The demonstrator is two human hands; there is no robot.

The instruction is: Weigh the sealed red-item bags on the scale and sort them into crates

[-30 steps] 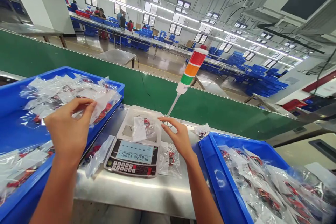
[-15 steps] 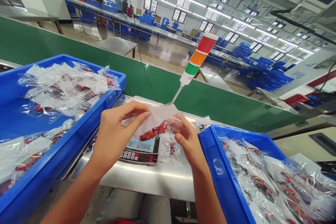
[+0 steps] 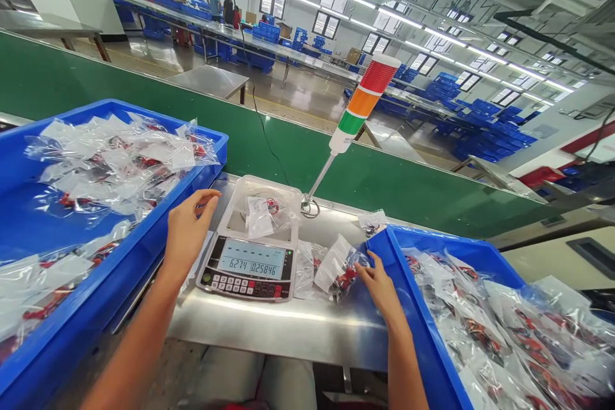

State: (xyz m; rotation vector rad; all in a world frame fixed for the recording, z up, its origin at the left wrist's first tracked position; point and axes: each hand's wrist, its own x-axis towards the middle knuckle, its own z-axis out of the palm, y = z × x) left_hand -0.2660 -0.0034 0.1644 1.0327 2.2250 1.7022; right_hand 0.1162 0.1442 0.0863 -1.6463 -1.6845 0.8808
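A digital scale (image 3: 250,262) sits on the steel table (image 3: 288,327) with a clear tray on top; one clear packet with red parts (image 3: 263,214) lies in that tray. My left hand (image 3: 186,230) hovers beside the scale's left edge, fingers loosely curled, holding nothing. My right hand (image 3: 379,282) pinches a clear packet with red parts (image 3: 342,269) low over the table, just left of the right blue bin (image 3: 384,250). Another packet (image 3: 305,266) lies flat beside the scale.
A blue bin (image 3: 144,230) full of similar packets stands at left; the right bin holds several more. A red-orange-green signal tower (image 3: 360,109) rises behind the scale. A green conveyor belt (image 3: 384,192) runs across behind. People work at far benches.
Both hands held a packet above the scale half a second ago. Now my right hand has carried it down and right toward the right bin; my left hand has let go and drawn back left.
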